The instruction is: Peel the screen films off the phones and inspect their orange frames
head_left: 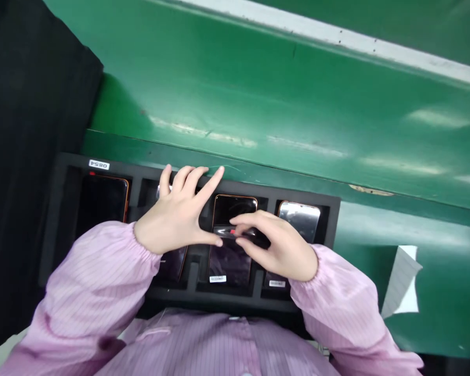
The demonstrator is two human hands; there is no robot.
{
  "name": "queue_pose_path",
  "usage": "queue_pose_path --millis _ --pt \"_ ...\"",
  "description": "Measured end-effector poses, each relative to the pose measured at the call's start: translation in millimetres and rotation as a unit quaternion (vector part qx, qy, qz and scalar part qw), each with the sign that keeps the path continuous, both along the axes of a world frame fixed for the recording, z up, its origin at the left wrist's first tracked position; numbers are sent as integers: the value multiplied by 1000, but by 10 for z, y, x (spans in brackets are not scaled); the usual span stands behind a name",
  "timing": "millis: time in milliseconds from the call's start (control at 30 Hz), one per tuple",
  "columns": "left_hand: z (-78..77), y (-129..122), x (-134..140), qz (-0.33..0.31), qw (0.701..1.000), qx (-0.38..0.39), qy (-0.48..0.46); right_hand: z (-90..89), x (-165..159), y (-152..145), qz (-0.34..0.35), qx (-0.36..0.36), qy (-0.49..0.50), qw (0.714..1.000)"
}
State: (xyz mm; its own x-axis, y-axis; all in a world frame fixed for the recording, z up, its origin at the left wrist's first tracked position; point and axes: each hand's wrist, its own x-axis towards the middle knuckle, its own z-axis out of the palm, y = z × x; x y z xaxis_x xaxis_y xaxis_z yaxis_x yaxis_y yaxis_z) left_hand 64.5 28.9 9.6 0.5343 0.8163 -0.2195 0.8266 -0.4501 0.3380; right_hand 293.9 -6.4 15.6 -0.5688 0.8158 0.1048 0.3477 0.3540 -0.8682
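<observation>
Phone [231, 258]; part behind right hand [279, 243]

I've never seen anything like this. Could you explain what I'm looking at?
There's no machine here: these are a person's bare hands, seen from a camera worn on their head, looking forward and down. On the green table sits a black tray holding four phones. The right hand grips a small dark object with a red mark; I can't tell what it is. The left hand is spread open over the tray. Folded paper lies to the right.
</observation>
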Motion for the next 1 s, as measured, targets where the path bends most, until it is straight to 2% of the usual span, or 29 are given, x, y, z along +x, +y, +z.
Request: queue_pose_path --millis 67,133,233,300,367,433,533,600,700,767,867,1000 --pt "5 19 19 8 1000 0 5 3 -19 25 18 43 -37 998" --pt "13 48 23 9 1000 -5 8 31 -47 39 -19 67 -94 993" --pt "21 102 -1 1 1000 -18 7 113 -133 66 -96 72 -206 971" --pt "18 132 -24 -3 1000 -26 5 167 -228 98 -93 58 -224 968" --pt "9 151 -40 -3 1000 -29 3 190 -341 129 -70 2 -161 984" --pt "-2 159 -46 -2 1000 -29 1 173 -452 141 -65 -110 -46 991" --pt "-13 160 -44 -5 1000 -25 1 112 -561 124 -110 -279 96 949" --pt "-16 160 -40 -5 1000 -19 3 83 -582 109 -159 -346 141 914" --pt "-17 163 -36 -4 1000 -19 8 71 -559 104 -216 -407 175 870" --pt "-19 167 -33 -3 1000 -19 10 72 -529 108 -230 -437 188 849" --pt "-19 171 -29 -1 1000 -23 12 69 -489 110 -227 -460 200 835" --pt "-5 172 -21 -2 1000 -26 16 56 -457 111 -215 -470 211 829"
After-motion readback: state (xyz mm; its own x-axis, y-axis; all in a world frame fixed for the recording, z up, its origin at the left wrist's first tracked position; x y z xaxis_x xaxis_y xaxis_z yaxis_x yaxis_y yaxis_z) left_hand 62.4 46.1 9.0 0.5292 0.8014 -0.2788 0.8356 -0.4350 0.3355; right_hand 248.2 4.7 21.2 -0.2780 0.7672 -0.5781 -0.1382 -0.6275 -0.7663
